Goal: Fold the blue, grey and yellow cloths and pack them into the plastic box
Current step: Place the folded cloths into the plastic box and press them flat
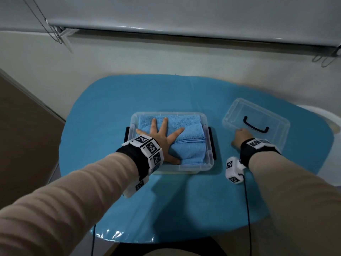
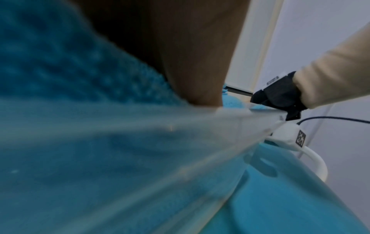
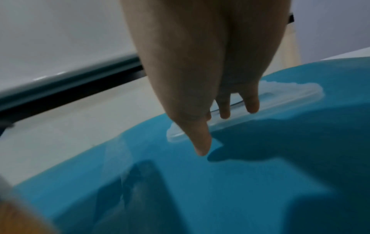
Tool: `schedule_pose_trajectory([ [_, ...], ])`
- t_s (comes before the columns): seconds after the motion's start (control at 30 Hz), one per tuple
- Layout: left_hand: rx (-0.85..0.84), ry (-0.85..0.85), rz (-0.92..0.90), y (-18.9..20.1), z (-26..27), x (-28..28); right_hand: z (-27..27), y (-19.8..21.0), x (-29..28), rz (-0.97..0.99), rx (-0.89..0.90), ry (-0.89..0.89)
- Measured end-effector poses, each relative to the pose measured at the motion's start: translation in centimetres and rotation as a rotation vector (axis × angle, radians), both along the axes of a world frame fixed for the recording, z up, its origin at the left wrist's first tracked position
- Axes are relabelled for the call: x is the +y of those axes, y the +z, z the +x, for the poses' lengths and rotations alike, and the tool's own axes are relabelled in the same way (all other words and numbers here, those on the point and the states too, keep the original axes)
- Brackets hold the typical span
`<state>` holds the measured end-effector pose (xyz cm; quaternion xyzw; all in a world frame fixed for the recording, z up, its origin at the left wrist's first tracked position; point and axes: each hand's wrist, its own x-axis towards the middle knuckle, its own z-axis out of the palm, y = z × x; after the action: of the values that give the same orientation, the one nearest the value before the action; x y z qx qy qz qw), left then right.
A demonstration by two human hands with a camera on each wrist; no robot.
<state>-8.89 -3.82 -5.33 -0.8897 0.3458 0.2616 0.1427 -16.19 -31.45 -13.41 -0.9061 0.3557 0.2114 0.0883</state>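
Note:
The clear plastic box (image 1: 184,168) stands in the middle of the blue table with a folded blue cloth (image 1: 188,143) lying inside it. My left hand (image 1: 162,133) presses flat on that cloth, fingers spread and straight. No grey or yellow cloth shows. In the left wrist view the blue cloth (image 2: 60,63) sits behind the box wall (image 2: 180,134). To the right lies the box's clear lid (image 1: 267,115) with a black handle (image 1: 256,126). My right hand (image 1: 241,135) touches its near-left corner. In the right wrist view its fingers (image 3: 252,107) rest on the lid (image 3: 290,95), thumb beside the edge.
The table's blue cover (image 1: 166,209) ends in a rounded front edge close to my body. Black latches (image 1: 212,143) stick out from the box's sides. A white round object (image 1: 332,122) sits at the table's right edge. Wrist cables (image 1: 247,209) hang over the front.

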Motion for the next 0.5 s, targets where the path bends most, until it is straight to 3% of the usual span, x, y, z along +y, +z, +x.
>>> schedule_pose_trajectory([
  [0.23,-0.013,-0.001,0.012,-0.3,0.1,-0.1,-0.8,-2.4,0.5,-0.233,-0.073,-0.061],
  [0.5,-0.01,-0.01,0.038,0.1,0.0,-0.3,0.2,-2.3,1.0,-0.201,0.037,0.102],
])
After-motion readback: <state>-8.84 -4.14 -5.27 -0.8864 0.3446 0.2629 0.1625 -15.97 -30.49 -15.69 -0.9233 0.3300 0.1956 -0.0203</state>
